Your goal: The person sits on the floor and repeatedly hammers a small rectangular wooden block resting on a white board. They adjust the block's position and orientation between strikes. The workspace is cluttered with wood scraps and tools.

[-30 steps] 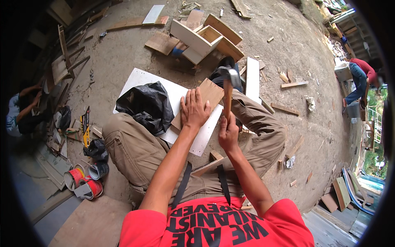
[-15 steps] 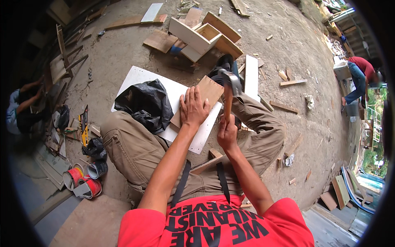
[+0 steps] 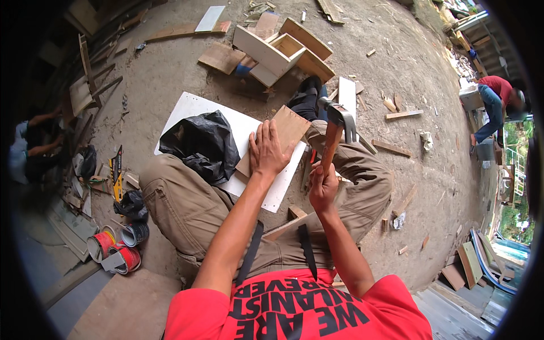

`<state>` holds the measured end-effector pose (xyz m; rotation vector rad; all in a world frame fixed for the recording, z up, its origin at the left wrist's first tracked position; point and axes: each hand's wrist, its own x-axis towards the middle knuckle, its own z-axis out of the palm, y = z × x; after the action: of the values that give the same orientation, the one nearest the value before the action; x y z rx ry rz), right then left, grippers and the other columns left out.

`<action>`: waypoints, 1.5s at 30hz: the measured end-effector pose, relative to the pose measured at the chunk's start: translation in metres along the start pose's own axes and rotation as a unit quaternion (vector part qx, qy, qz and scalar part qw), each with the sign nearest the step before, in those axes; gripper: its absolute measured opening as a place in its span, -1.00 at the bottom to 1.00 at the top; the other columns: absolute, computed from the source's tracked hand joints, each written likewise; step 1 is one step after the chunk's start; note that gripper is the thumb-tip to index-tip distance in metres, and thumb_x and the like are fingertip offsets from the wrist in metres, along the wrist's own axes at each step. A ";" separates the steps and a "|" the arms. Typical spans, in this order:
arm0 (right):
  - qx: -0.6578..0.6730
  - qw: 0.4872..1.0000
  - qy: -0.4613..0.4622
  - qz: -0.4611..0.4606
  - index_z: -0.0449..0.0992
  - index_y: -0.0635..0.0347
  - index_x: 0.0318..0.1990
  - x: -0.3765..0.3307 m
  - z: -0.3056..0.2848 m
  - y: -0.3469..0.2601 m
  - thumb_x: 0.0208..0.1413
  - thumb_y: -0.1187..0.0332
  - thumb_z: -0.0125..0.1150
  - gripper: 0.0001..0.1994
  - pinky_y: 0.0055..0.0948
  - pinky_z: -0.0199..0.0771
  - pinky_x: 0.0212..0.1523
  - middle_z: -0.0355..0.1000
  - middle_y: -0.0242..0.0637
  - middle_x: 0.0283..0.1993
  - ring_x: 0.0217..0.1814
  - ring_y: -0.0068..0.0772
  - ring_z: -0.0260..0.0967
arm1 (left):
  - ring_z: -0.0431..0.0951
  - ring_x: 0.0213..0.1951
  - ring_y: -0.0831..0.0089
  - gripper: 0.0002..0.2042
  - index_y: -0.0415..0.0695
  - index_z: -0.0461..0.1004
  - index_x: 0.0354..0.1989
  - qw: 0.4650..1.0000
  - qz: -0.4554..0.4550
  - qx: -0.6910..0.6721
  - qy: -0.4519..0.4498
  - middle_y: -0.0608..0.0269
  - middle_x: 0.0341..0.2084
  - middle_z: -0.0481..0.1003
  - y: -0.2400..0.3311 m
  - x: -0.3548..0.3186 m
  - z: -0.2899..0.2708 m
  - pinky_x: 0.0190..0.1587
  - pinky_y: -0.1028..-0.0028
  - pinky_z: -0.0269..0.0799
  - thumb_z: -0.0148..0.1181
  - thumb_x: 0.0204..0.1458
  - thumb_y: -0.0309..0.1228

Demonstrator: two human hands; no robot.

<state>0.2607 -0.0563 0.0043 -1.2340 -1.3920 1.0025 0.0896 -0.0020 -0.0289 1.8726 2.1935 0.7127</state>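
My left hand lies flat over a brown wooden board, fingers stretched out and pressing it. The board rests slanted on a white panel on the ground between my legs. My right hand is closed round the wooden handle of a claw hammer. Its metal head is up, to the right of the board's end and apart from it. A crumpled black plastic bag sits on the white panel, left of my left hand. Whether a nail stands in the board cannot be seen.
Ahead is a partly built wooden box. A handsaw and several cans stand at the left. Offcuts, such as a wooden strip, litter the dirt floor. One person bends at the far right; another is at the far left.
My right hand has swung the hammer to the right, away from the board's end. The left hand and the board have stayed almost where they were.
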 end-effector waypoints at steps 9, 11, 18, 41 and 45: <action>0.092 0.976 0.083 0.180 0.41 0.20 -0.21 0.003 0.000 0.016 0.46 0.02 -0.10 -0.60 -0.62 0.13 -0.62 0.24 -0.52 -0.58 -0.61 -0.75 0.15 | 0.15 0.38 0.02 0.20 -0.24 0.01 0.46 0.999 -0.004 -0.005 -0.043 -0.11 0.31 0.20 0.000 0.008 -0.007 0.42 -0.02 -0.08 0.47 -0.31 0.19; 0.114 0.972 0.121 0.166 0.40 0.19 -0.21 0.012 -0.010 0.016 0.45 0.01 -0.09 -0.61 -0.64 0.12 -0.64 0.22 -0.53 -0.58 -0.62 -0.76 0.12 | 0.19 0.36 0.00 0.16 -0.21 0.07 0.45 0.996 -0.006 -0.070 -0.062 -0.12 0.29 0.22 0.006 0.014 -0.024 0.41 0.04 0.01 0.50 -0.32 0.15; 0.135 0.942 -0.032 0.306 0.37 0.16 -0.05 0.009 -0.056 -0.050 0.42 0.05 0.00 -0.67 -0.61 0.07 -0.73 0.18 -0.54 -0.54 -0.69 -0.75 0.07 | 0.34 0.30 0.17 0.02 -0.22 0.14 0.46 0.847 0.044 -0.458 -0.268 -0.07 0.33 0.27 -0.018 0.044 -0.110 0.32 0.26 0.25 0.35 -0.23 0.01; 0.013 0.749 -0.509 0.423 0.42 0.06 0.15 0.037 -0.136 -0.193 0.37 -0.01 0.09 -0.59 -0.64 0.05 -0.62 0.21 -0.54 -0.45 -0.56 -0.75 0.05 | 0.18 0.42 0.20 -0.02 -0.31 0.32 0.35 0.720 0.129 -0.466 -0.497 -0.04 0.37 0.27 -0.034 0.045 -0.204 0.45 0.29 -0.07 0.49 -0.27 0.03; 0.058 0.753 -0.490 0.435 0.42 0.08 0.17 0.029 -0.136 -0.200 0.36 0.04 0.13 -0.60 -0.64 -0.05 -0.64 0.18 -0.56 -0.46 -0.58 -0.76 -0.04 | 0.19 0.42 0.24 -0.03 -0.34 0.30 0.35 0.704 0.111 -0.503 -0.489 -0.04 0.38 0.26 -0.043 0.041 -0.196 0.45 0.31 -0.07 0.48 -0.26 -0.01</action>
<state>0.3589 -0.0598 0.2266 -1.3130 -1.4000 2.6391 -0.0398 -0.0147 0.1292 1.3274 0.6361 0.5347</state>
